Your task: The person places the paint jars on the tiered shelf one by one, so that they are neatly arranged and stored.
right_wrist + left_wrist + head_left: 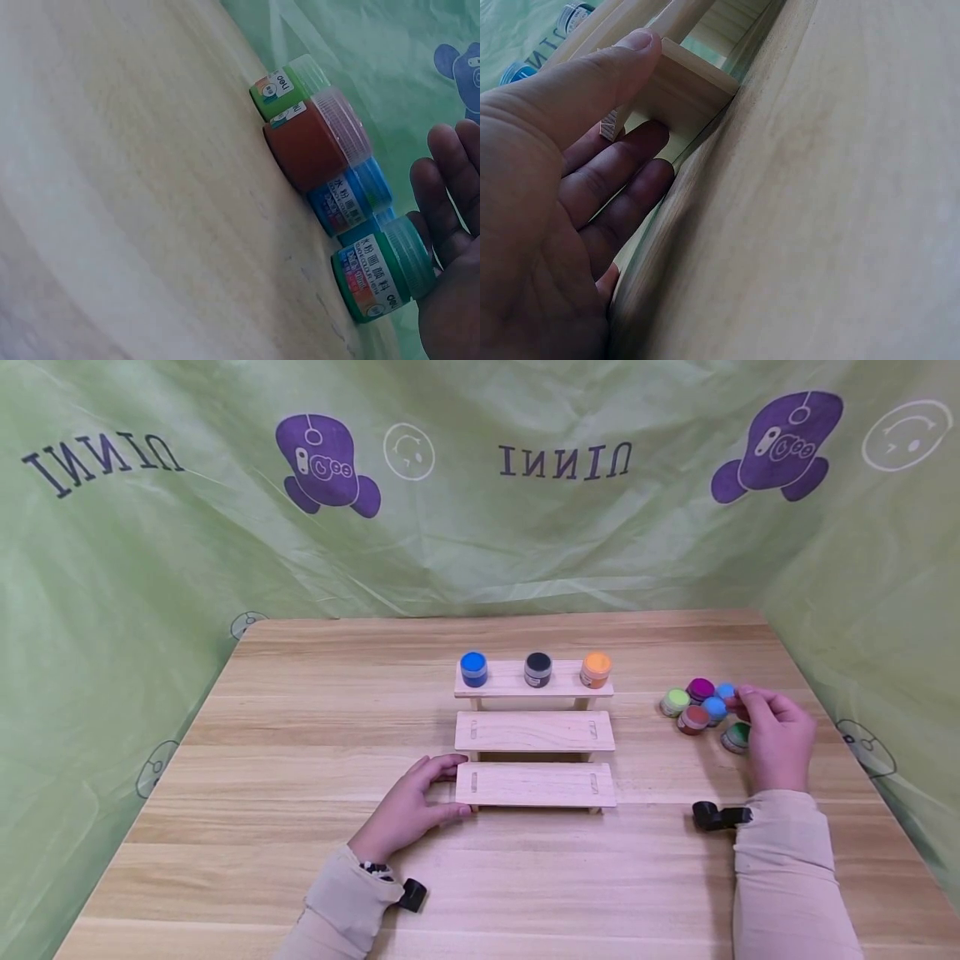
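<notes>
My left hand (408, 810) grips the left end of the lowest tier of a stepped wooden stand (536, 785). In the left wrist view its thumb (634, 45) lies on the board's edge, fingers bent at the end support. Over on the right, my right hand (780, 735) is above a cluster of paint jars, fingertips right at a light blue paint jar (724, 691) and partly covering it. Below those fingertips stands a dark green paint jar (382, 270). The right wrist view shows several of that hand's fingers extended, with nothing between them.
Blue (473, 669), black (537, 670) and orange (596, 670) paint jars stand on the top tier. Light green (675, 702), purple (701, 691), brown-red (693, 720) and blue (714, 710) jars cluster at right. A green printed curtain (450, 552) surrounds the wooden table (300, 710).
</notes>
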Tool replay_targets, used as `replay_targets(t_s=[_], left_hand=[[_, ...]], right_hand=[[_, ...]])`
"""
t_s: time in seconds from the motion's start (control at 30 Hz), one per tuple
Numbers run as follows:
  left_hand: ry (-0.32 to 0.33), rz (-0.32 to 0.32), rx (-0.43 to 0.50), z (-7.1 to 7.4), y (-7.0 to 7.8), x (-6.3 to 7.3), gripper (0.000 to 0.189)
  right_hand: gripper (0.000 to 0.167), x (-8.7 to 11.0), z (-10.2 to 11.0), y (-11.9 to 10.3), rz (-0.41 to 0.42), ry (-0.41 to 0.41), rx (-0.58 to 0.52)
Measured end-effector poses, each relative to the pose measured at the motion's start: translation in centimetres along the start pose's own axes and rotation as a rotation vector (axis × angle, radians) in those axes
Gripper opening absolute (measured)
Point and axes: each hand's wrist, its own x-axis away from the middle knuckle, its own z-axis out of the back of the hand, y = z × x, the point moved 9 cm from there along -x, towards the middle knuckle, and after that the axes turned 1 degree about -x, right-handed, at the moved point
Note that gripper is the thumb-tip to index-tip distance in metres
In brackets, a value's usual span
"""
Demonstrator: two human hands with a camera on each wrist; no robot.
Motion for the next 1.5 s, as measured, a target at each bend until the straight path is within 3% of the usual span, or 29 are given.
replay_targets(t_s=[0.9,1.27,1.5], left_hand=[[-0.002,-0.001,0.010,0.0,-0.3,0.0,0.068],[-0.005,0.008,0.002,0.0,-0.2,0.1,0.068],[-0.003,-0.003,0.027,-0.1,-0.4,0.1,0.067]], right_hand=[[0.010,-0.4,1.1,1.7,-0.034,0.048,-0.059],[0.011,-0.4,2.1,2.3,-0.083,0.055,-0.018],[0.009,-0.3,2.8,2.3,-0.069,0.062,0.082]])
